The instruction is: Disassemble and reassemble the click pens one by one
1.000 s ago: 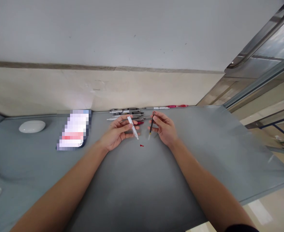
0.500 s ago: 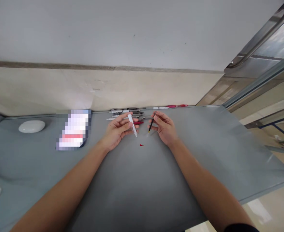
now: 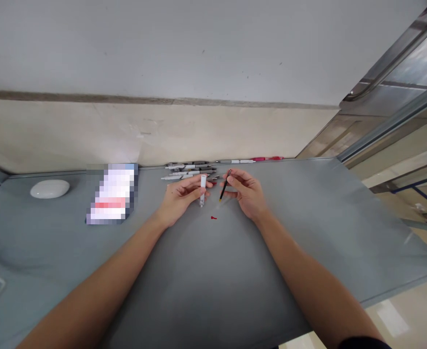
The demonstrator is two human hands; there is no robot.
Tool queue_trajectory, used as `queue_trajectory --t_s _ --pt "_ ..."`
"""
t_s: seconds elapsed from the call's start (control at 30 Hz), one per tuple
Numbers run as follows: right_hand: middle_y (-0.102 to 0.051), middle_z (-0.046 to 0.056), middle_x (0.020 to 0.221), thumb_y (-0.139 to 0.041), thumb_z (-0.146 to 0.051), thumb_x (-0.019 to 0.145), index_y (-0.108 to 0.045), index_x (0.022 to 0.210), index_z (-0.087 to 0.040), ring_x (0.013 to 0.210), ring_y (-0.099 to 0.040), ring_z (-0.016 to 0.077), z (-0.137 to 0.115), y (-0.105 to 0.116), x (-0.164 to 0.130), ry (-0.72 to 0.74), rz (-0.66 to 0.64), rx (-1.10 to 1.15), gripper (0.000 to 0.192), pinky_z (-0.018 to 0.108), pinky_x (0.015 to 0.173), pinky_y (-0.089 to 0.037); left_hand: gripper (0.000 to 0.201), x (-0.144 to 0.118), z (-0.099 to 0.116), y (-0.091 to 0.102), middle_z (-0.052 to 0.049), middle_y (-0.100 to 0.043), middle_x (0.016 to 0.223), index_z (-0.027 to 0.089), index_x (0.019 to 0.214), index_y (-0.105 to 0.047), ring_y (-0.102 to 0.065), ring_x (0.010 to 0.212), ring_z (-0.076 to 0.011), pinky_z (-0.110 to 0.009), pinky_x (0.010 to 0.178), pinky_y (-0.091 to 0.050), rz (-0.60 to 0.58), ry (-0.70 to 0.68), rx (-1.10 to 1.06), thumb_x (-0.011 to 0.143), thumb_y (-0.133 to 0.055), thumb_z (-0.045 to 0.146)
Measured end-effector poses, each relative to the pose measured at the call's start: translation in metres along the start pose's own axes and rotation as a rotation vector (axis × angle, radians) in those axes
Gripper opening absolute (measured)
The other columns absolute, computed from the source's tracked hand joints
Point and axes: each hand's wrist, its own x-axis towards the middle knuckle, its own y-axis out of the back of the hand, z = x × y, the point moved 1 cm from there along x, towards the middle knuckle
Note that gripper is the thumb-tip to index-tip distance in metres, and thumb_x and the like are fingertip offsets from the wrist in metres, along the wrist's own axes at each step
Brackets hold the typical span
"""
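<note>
My left hand holds a white pen barrel almost upright, its tip pointing down at the grey table. My right hand pinches a thin black ink refill, tilted with its yellowish tip toward the barrel. The two parts sit a few centimetres apart and do not touch. A tiny red piece lies on the table just below them.
A row of several pens lies behind my hands along the wall, with a red pen further right. A blurred-out flat object and a white oval object rest at the left. The table edge runs diagonally at the right.
My left hand turned the white barrel from slanted to nearly upright and shifted it right. The refill in my right hand moved slightly left, closer to the barrel.
</note>
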Motion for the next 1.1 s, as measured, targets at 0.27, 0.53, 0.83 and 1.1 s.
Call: queue_trajectory --t_s 0.27,0.53,0.83,1.1 --pt "-0.069 0.0 0.099 -0.079 -0.04 0.074 -0.072 0.093 -0.029 0.085 -0.068 0.0165 0.0 0.0 0.001 -0.007 0.018 -0.025 0.023 0.036 0.073 -0.062 0.038 0.0 0.001 -0.001 -0.008 -0.076 0.108 0.022 0.118 -0.071 -0.07 0.082 -0.0192 -0.033 0.077 -0.055 -0.001 0.014 -0.018 0.082 -0.077 0.031" --pt "-0.07 0.0 0.098 -0.078 -0.04 0.075 -0.072 0.095 -0.03 0.082 -0.067 0.0158 0.0 0.0 0.001 0.01 0.026 -0.038 0.023 0.035 0.072 -0.061 0.036 0.0 0.0 0.0 -0.008 -0.075 0.108 0.022 0.117 -0.07 -0.07 0.08 -0.0191 -0.032 0.072 -0.056 -0.016 0.014 -0.053 0.083 -0.074 0.032" --pt "-0.07 0.0 0.096 -0.079 -0.041 0.071 -0.074 0.097 -0.027 0.07 -0.063 0.0123 -0.004 0.01 0.006 -0.096 0.045 -0.055 0.03 0.026 0.054 -0.054 0.036 0.002 0.001 0.003 -0.009 -0.074 0.11 0.021 0.116 -0.07 -0.072 0.084 -0.0203 -0.034 0.074 -0.059 -0.007 0.084 -0.22 0.082 -0.076 0.029" --pt "-0.067 -0.001 0.091 -0.08 -0.034 0.071 -0.075 0.091 -0.026 0.069 -0.061 0.0114 -0.015 0.031 0.014 -0.061 0.101 -0.014 0.022 0.024 0.051 -0.053 0.031 0.002 0.008 0.004 -0.009 -0.074 0.106 0.018 0.111 -0.071 -0.073 0.085 -0.0214 -0.034 0.073 -0.063 0.021 0.125 -0.314 0.081 -0.077 0.024"
